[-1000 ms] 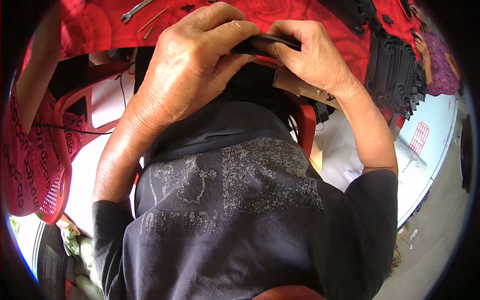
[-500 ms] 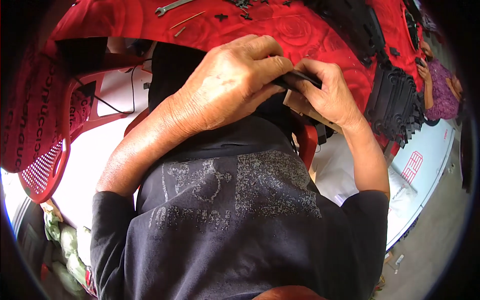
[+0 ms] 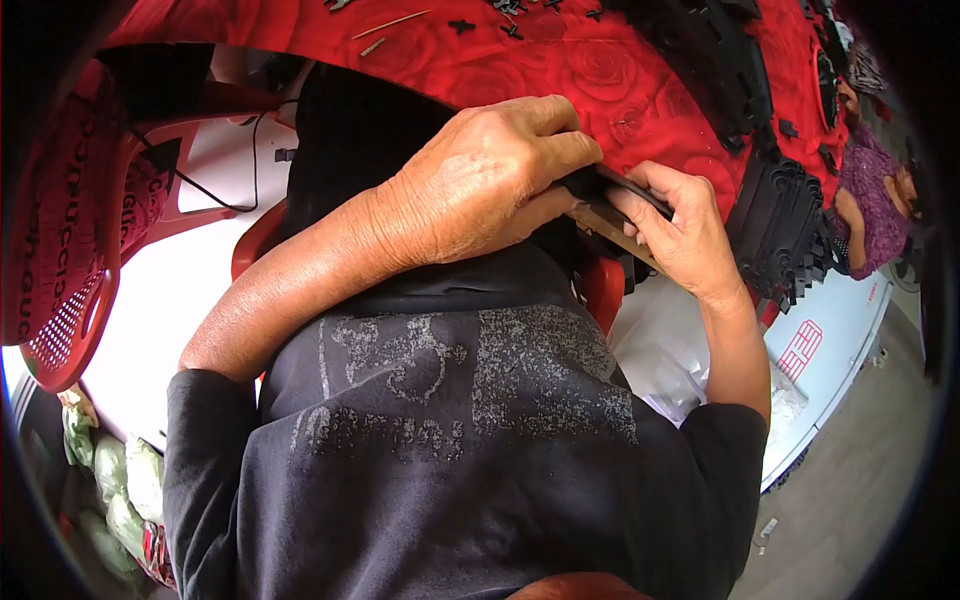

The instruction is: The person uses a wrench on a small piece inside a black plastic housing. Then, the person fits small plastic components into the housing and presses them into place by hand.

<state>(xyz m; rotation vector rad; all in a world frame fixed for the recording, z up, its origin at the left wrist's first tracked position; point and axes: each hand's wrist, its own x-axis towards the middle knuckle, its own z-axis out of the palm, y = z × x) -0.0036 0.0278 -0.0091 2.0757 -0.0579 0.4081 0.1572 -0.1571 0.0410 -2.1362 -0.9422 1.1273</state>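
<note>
Between my two hands, above my lap, is a slim black part (image 3: 632, 190), perhaps plastic; its exact kind is hard to make out. My left hand (image 3: 505, 175) is closed on the part's left end, thumb and fingers pinching it and hiding much of it. From the other side my right hand (image 3: 685, 225) grips the right end, its thumb below and forefinger above. A brown cardboard-like edge (image 3: 610, 232) shows just beneath the part, beside my right hand.
A red rose-patterned cloth (image 3: 590, 70) covers the table ahead, with small black cross-shaped pieces (image 3: 461, 26) and thin sticks (image 3: 390, 25) on it. Stacked black ribbed parts (image 3: 775, 225) lie at the right. A red chair (image 3: 75, 330) stands left; another person (image 3: 870, 200) sits far right.
Both hands have shifted slightly down and right with the black part, which stays gripped. The view has moved too, so the wrench is now mostly out of frame.
</note>
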